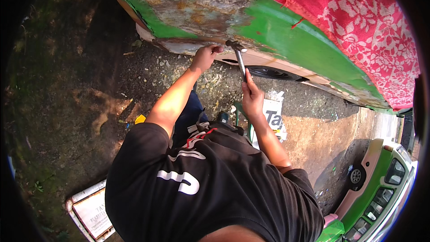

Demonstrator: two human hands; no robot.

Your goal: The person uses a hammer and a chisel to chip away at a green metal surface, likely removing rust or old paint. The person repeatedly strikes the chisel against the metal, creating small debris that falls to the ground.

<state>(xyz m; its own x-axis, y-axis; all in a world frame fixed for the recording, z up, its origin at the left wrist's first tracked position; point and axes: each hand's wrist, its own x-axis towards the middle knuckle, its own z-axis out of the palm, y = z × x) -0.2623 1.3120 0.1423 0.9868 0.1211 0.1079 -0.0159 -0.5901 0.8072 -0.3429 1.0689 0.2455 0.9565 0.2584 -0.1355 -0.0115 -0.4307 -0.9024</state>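
Observation:
My right hand (253, 97) grips a hammer (242, 63) by the lower part of its handle. The dark hammer head lies close to the edge of a green vehicle's body panel (188, 6), where the paint is stripped to patchy grey and rusty brown. Just left of the hammer head, my left hand (205, 58) is closed against the lower edge of that panel. Whatever its fingers may hold is too small or hidden to name. Below the panel runs a pale pink strip, with a dark tyre (273, 72) under it.
A red cloth with white flowers (358, 27) covers the vehicle's upper right. Paint chips litter the rough ground (174, 76). A printed white bag (272, 107) lies past my right forearm. A white sign (92, 210) is lower left, another green vehicle (380, 192) lower right.

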